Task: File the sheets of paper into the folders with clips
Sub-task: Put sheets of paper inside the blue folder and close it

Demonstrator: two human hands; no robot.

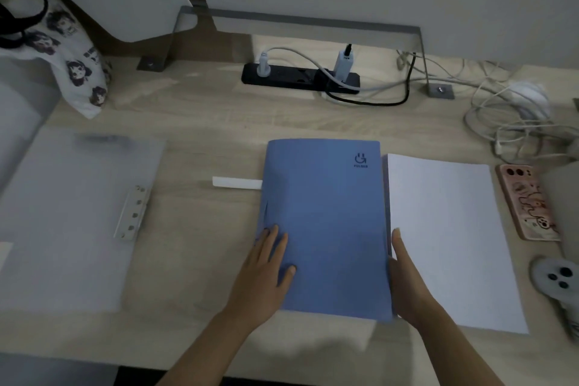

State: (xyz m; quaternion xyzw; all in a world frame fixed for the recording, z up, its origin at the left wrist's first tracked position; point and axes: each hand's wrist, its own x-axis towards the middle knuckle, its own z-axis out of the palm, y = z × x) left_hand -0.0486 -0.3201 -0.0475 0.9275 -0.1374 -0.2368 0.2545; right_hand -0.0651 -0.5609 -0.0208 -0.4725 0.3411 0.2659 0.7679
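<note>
A closed blue folder (326, 216) lies flat in the middle of the desk, its logo at the top right. My left hand (266, 273) rests flat on its lower left part, fingers spread. My right hand (407, 279) touches the folder's right edge with fingers straight. Just right of the folder lies a stack of white sheets (451, 241). At the left an open grey folder (72, 216) lies flat with its metal clip (131, 213) showing. A white strip (236, 182) pokes out from under the blue folder's left edge.
A phone in a pink case (528, 202) and a grey controller (560, 282) lie at the right edge. A black power strip (300, 77) with plugs and tangled white cables (513, 116) sit at the back. A printed cloth bag (75, 63) stands at the back left.
</note>
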